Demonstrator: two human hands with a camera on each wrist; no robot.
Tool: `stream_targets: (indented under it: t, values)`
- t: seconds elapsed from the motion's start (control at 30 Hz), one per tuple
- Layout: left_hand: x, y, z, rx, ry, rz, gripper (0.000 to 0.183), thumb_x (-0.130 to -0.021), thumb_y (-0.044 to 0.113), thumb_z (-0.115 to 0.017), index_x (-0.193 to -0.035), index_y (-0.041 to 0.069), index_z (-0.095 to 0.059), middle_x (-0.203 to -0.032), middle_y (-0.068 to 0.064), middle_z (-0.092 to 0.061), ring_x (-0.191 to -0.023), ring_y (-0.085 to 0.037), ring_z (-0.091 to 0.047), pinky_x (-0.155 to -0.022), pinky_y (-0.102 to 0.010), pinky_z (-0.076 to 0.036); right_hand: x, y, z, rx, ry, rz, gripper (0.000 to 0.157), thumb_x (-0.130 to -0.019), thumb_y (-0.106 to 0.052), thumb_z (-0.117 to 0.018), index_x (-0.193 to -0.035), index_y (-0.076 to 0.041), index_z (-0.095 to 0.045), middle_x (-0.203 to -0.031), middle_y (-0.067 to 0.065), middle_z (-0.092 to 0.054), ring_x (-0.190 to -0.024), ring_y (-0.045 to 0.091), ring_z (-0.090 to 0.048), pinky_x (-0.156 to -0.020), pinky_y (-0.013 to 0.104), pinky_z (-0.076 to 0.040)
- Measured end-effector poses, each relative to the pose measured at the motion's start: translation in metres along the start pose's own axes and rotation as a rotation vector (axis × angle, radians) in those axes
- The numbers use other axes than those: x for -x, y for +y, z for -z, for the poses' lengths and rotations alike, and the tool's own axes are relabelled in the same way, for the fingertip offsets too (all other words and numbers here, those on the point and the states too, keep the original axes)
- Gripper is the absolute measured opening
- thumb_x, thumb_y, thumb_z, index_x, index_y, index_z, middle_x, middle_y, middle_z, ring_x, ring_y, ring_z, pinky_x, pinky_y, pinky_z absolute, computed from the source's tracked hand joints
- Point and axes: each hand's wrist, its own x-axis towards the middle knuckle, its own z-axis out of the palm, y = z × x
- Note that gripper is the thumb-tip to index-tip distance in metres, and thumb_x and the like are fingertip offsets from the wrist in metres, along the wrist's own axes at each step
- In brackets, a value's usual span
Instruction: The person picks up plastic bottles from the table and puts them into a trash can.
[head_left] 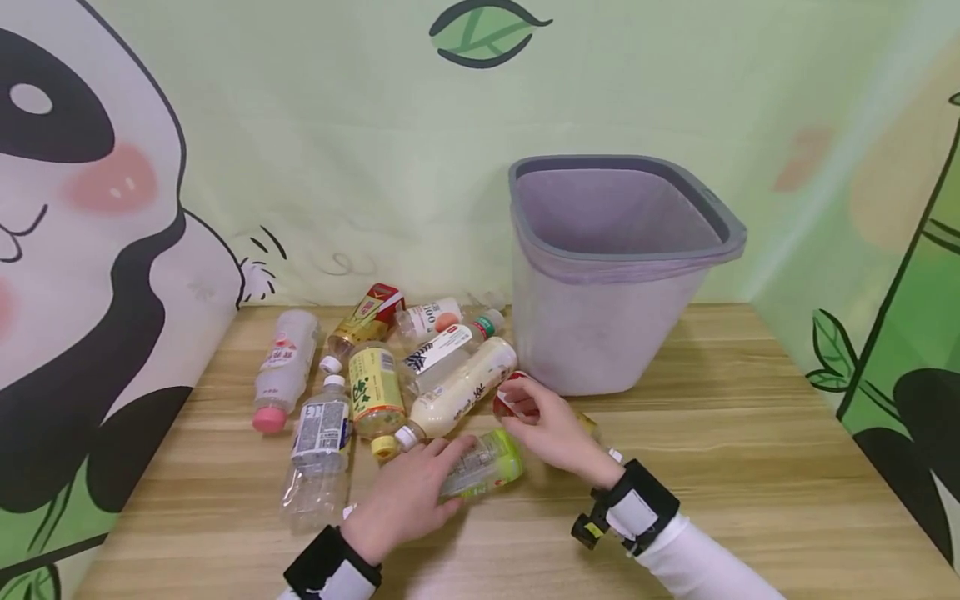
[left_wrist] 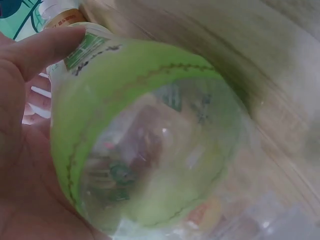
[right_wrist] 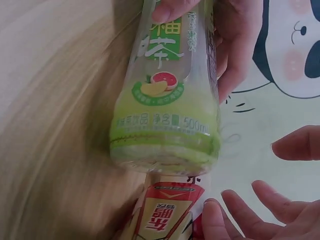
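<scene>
We are judging the work to be at an early point: we are handling one bottle while several others are lying loose on the table [head_left: 712, 500]. Taking the green-labelled bottle [head_left: 483, 467] as the centre of a clock in the head view, we are finding the milky bottle [head_left: 465, 390] at twelve, the yellow-labelled bottle [head_left: 377, 392] at ten, the clear bottle [head_left: 321, 442] at nine and the bin [head_left: 585, 333] at one. We are seeing no bottle in the bin's visible part, but its front wall is hiding the floor, so we cannot tell what is lying there.

With the left hand [head_left: 408, 492] we are gripping the green-labelled bottle, thumb on one side and fingers around the other; we cannot tell whether it is touching the table. At two o'clock from it, we are holding the right hand [head_left: 555, 429] loosely open, fingers parted, thumb well apart, grasping nothing. It is hovering beside the red-and-gold bottle [right_wrist: 162, 212]; whether a fingertip is touching it, we cannot tell.
</scene>
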Motion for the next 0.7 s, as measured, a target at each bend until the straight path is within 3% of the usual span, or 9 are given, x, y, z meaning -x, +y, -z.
stream_targets:
  t: [0.3, 0.5, 0.7]
  values:
    - [0.003, -0.002, 0.003, 0.075, -0.004, 0.033, 0.075, -0.076, 0.032, -0.074, -0.141, 0.013, -0.041, -0.124, -0.012, -0.057, -0.105, -0.03, -0.057, -0.085, -0.048, -0.05, 0.008, 0.007, 0.005, -0.116, 0.042, -0.061, 0.035, -0.086, 0.001, -0.06, -0.12, 0.004, -0.054, -0.113, 0.022, -0.058, -0.102, 0.035, -0.058, -0.09, 0.044, -0.05]
    - [0.006, -0.004, 0.009, 0.146, 0.099, 0.08, 0.078, -0.078, 0.036, -0.073, -0.143, 0.016, -0.038, -0.128, -0.011, -0.057, -0.104, -0.029, -0.059, -0.085, -0.046, -0.05, 0.008, 0.008, 0.006, -0.225, 0.127, -0.05, 0.032, -0.088, 0.004, -0.057, -0.119, 0.007, -0.053, -0.11, 0.025, -0.06, -0.105, 0.034, -0.056, -0.093, 0.041, -0.047]
    - [0.001, -0.003, 0.018, 0.317, 0.17, 0.156, 0.073, -0.078, 0.036, -0.073, -0.137, 0.013, -0.035, -0.113, -0.011, -0.063, -0.091, -0.02, -0.062, -0.074, -0.035, -0.053, 0.007, 0.001, 0.006, -0.396, 0.155, -0.126, 0.036, -0.089, 0.004, -0.052, -0.125, 0.006, -0.047, -0.116, 0.028, -0.056, -0.11, 0.035, -0.053, -0.089, 0.03, -0.049]
